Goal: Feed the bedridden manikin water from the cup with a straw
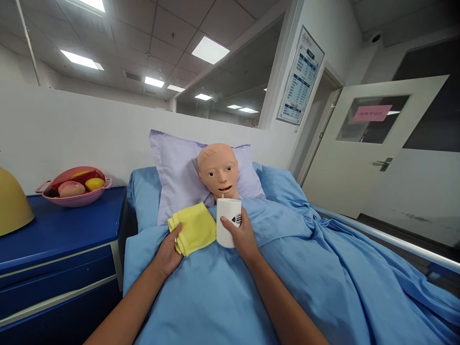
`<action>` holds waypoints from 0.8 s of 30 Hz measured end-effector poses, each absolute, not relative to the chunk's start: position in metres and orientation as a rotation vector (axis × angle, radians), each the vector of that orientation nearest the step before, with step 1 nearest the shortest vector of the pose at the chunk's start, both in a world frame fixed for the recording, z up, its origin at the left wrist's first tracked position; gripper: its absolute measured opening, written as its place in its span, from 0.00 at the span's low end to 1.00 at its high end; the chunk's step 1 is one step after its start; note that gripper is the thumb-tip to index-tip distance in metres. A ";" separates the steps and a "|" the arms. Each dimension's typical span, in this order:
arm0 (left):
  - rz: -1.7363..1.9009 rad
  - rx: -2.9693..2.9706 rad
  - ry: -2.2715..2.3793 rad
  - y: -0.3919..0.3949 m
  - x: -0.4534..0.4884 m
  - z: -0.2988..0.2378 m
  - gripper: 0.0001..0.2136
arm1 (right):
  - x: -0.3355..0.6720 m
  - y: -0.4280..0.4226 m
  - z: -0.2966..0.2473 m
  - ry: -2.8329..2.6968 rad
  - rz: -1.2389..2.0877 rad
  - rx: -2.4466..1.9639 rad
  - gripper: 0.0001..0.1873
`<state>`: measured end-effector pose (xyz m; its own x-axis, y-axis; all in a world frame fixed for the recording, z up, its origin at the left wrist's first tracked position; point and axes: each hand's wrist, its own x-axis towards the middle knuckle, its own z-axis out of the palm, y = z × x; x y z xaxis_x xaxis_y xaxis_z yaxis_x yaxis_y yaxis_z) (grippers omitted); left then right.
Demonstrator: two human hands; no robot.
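A bald training manikin (218, 165) lies in bed with its head on a lilac pillow (176, 167), mouth slightly open. My right hand (244, 237) is wrapped round a white mug (225, 213) with a dark fish-like print, held just below the manikin's chin. From the mug a thin straw (223, 195) rises towards the mouth; whether its tip touches the lips I cannot tell. My left hand (170, 251) grips the left edge of a folded yellow towel (197, 227), thumb on top. The towel's right side reaches the mug over the blue quilt (215, 292).
At the left stands a blue bedside cabinet (97, 215) with a pink basket (77, 199) of fruit and a yellow dome-shaped object (12, 203). A bed rail (388, 235) runs along the right. Behind it a white door (359, 167) stands ajar.
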<state>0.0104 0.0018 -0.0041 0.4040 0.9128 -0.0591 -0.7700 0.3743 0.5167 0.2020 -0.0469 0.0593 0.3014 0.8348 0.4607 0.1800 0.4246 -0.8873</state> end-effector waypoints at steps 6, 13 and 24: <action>1.121 0.453 0.375 0.003 0.011 -0.005 0.21 | 0.203 -0.046 0.059 -1.217 0.589 -1.059 0.26; 1.108 0.466 0.380 0.004 0.010 -0.005 0.20 | 0.204 -0.044 0.059 -1.191 0.613 -1.045 0.25; 1.032 0.570 0.463 0.002 0.004 0.012 0.22 | 0.204 -0.048 0.055 -1.129 0.418 -1.013 0.30</action>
